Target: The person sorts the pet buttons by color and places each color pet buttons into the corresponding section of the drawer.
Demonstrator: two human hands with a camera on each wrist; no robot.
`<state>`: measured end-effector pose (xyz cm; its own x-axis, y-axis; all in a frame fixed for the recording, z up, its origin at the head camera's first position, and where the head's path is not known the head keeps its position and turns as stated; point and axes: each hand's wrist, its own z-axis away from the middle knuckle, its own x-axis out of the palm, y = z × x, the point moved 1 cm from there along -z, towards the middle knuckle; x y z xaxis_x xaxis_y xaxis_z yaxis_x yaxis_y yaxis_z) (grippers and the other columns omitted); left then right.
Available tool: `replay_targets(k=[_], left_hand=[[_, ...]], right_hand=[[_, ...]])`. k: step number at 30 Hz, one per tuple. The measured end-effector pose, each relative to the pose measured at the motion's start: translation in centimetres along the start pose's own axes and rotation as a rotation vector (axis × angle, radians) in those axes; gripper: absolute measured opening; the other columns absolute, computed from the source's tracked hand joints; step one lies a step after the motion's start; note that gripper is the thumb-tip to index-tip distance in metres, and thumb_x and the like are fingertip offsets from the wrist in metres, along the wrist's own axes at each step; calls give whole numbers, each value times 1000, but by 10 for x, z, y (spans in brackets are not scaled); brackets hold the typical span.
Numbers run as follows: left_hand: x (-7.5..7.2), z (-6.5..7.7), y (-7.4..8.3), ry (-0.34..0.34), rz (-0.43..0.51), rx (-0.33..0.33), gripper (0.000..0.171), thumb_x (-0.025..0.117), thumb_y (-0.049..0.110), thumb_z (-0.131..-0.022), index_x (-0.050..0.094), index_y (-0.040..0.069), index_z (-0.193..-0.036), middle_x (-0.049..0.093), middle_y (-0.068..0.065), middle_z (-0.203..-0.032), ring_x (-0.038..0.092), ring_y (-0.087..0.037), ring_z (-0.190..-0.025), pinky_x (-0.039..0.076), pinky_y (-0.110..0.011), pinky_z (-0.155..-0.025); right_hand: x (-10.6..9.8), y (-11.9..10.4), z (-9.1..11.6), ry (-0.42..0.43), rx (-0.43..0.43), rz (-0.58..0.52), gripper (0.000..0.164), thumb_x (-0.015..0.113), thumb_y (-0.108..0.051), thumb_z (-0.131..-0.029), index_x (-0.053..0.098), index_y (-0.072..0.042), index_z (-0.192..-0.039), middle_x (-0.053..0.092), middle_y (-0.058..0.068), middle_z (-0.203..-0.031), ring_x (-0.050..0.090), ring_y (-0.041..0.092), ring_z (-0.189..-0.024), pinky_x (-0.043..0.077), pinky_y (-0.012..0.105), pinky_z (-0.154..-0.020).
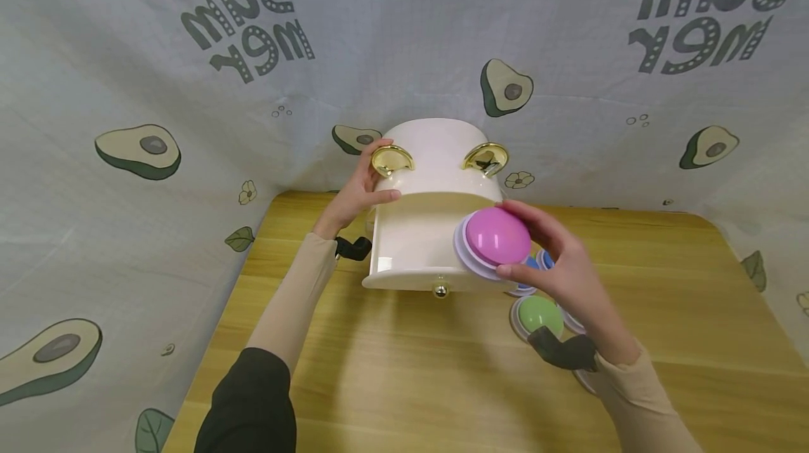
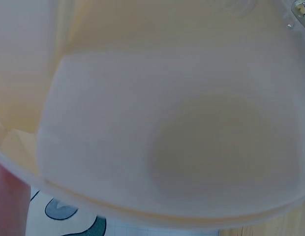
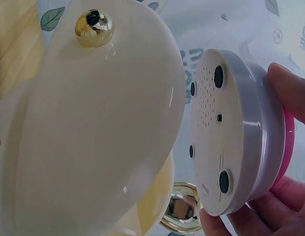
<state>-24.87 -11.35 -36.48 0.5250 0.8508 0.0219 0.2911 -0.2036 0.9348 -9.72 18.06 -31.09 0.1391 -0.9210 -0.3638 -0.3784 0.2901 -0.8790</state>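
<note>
A white storage box with two gold ears stands at the back of the table, its drawer pulled out. My left hand grips the box's left side beside the gold ear, thumb on the front. In my right hand is a pink push button with a pale lilac base, pinched by its edge. It hangs over the drawer's front right corner. The right wrist view shows its perforated underside with dark feet. Only bare floor shows in the drawer in the left wrist view.
Right of the drawer lie a green button and blue buttons, partly hidden by my right hand. A gold knob sticks out from the drawer front. Avocado-print cloth hangs behind the wooden table.
</note>
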Motion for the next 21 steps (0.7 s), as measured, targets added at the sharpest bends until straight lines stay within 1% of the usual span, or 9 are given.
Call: replay_targets(k=[7,13,16,21], left_hand=[[0,0,0,2,-8,2,84,61,-17,-80,19,13,-146,21,-10,-149,24,-16,-137,23,-32,-111],[0,0,0,11,-11,-6,85,60,-18,-80,16,11,-146,24,-11,-147,28,-17,-135,26,-33,-110],[1,0,0,14,-5,-5,85,60,-18,-79,15,11,-146,25,-12,-147,29,-18,-134,26,-33,-110],[0,0,0,14,-9,11,85,60,-18,-79,17,12,-146,25,-14,-147,28,-19,-135,21,-31,-112]], right_hand=[[12,-4,-10,-32,-21,-22,75,79,5,-73,48,-9,-140,50,6,-135,47,14,-120,37,19,-99],[28,-5,-23,-66,-35,-22,74,81,-2,-73,50,-14,-139,52,-1,-133,48,15,-120,38,24,-100],[37,-8,-31,-88,-37,-20,74,83,-6,-73,50,-15,-139,52,-2,-134,48,14,-121,38,28,-101],[51,-12,-44,-117,-63,-34,74,84,-8,-72,50,-11,-138,52,1,-134,48,14,-122,38,38,-103]])
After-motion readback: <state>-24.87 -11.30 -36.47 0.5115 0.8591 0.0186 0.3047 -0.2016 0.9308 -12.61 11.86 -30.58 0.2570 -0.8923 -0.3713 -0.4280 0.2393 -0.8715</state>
